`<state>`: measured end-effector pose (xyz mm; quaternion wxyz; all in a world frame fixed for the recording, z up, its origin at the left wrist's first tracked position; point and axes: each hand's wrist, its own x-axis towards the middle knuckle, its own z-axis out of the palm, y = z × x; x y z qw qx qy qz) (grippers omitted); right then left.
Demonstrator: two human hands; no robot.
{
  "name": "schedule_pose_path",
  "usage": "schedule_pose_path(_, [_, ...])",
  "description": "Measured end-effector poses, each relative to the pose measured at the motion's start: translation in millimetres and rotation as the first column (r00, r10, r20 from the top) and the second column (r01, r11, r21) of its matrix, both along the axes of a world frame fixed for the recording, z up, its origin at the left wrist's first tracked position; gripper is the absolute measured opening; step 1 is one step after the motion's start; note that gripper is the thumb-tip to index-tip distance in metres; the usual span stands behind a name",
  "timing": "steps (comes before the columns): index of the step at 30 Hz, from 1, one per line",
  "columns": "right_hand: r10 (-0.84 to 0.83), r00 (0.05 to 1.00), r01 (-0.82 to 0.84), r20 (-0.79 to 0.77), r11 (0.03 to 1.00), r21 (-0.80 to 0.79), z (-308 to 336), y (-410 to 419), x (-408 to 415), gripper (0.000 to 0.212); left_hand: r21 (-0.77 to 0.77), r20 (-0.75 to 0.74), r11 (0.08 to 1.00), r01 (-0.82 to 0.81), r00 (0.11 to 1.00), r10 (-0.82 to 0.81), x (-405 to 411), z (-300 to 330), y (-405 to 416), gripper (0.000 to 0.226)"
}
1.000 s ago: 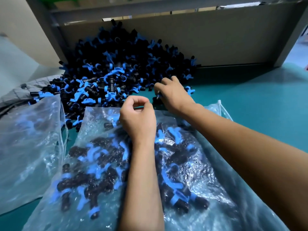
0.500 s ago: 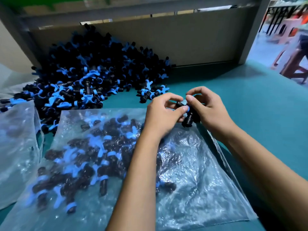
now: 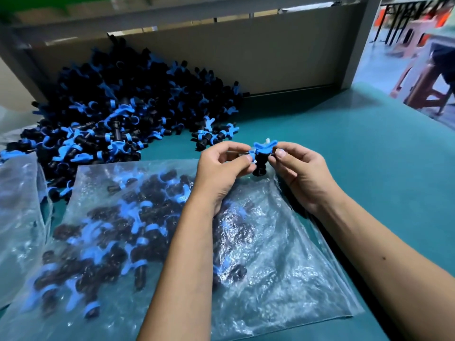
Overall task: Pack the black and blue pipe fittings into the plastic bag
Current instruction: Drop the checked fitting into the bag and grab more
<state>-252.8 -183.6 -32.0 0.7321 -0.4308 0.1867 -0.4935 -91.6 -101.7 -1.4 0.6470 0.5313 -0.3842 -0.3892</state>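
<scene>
Overall light: dim and cool over the teal-green tabletop (image 3: 357, 148).
Source: brightest area is the daylit floor opening at the upper right (image 3: 418, 45); the corner looks washed out.
Shadows: the heap of black and blue plastic pipe fittings (image 3: 118, 112) sinks into near-black, with detail lost.
Glare: white glints on the crinkled clear plastic bag (image 3: 270, 254).
Blur: edges smeared, especially the top left and the pink stools (image 3: 418, 77).
Distortion: wide-angle bowing of the grey frame (image 3: 357, 45).

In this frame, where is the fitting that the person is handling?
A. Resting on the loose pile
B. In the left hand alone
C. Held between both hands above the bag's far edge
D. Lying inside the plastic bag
C: the left hand and right hand each pinch a side of the fitting, above the far edge of the plastic bag.
</scene>
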Motion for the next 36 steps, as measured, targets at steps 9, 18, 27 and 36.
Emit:
schedule_pose_path(9, [-0.108,0.973,0.079,-0.203,0.986,-0.146,-1,7,4,0.015,-0.002,0.076,0.999,0.034,0.997,-0.034,-1,-3,1,0.024])
schedule_pose_path(18, [-0.192,0.981,0.195,-0.029,0.975,0.106,0,-2,-2,0.02,-0.032,-0.03,0.994,-0.104,0.994,0.103,2,-5,-3,0.019])
schedule_pose_path(27, [-0.022,0.984,-0.003,-0.179,0.99,-0.142,-5,3,1,0.021,-0.032,0.13,0.999,-0.011,0.991,0.015,-1,-5,0,0.02])
schedule_pose_path(36, [-0.217,0.973,0.22,-0.082,0.975,0.023,-4,-5,-2,0.009,-0.037,0.133,0.995,-0.092,0.986,0.096,0,-4,-1,0.016])
